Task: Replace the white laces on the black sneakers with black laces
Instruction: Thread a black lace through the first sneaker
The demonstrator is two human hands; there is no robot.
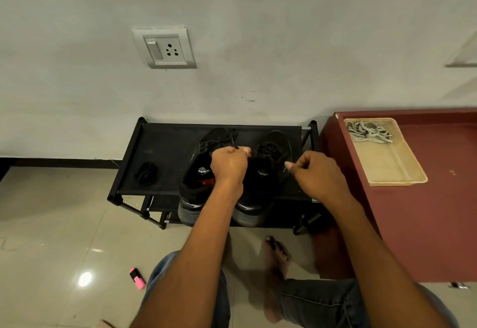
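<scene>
Black sneakers (206, 172) half hidden behind left hand (228, 163) and right hand (317, 172), fingers pinched (laces barely visible).

- No words, numbers or brand names could be read anywhere.
- The left sneaker (198, 172) bore a small white emblem on its tongue, too blurred to read, above a red patch whose print could not be made out.
- The right sneaker (260, 172) bore a similar white emblem on its tongue, also illegible.
</scene>
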